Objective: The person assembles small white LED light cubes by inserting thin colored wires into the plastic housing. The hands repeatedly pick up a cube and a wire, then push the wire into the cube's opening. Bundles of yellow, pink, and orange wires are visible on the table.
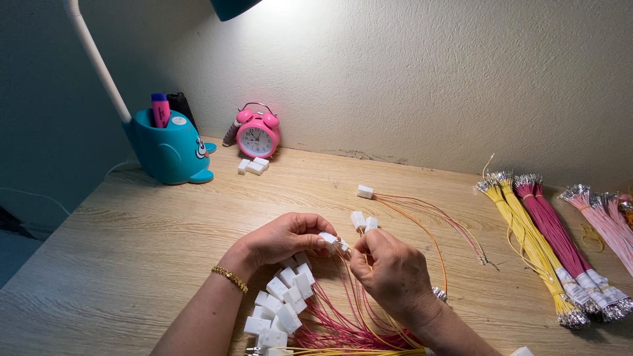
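Note:
My left hand (285, 238) pinches a small white plastic connector (328, 238) between thumb and fingers. My right hand (390, 267) holds thin pink and yellow wires (343, 310) right against that connector. Below both hands lies a pile of white connectors (282, 304) with wires fanning out toward me. Two more connectors (363, 221) sit just beyond my right hand. A finished-looking connector with wires (364, 192) lies farther back.
Bundles of yellow (527, 240), dark pink (560, 244) and light pink wires (610, 224) lie at the right on the wooden desk (132, 250). A pink alarm clock (258, 136), loose white connectors (252, 166) and a teal whale-shaped lamp base (170, 148) stand by the wall.

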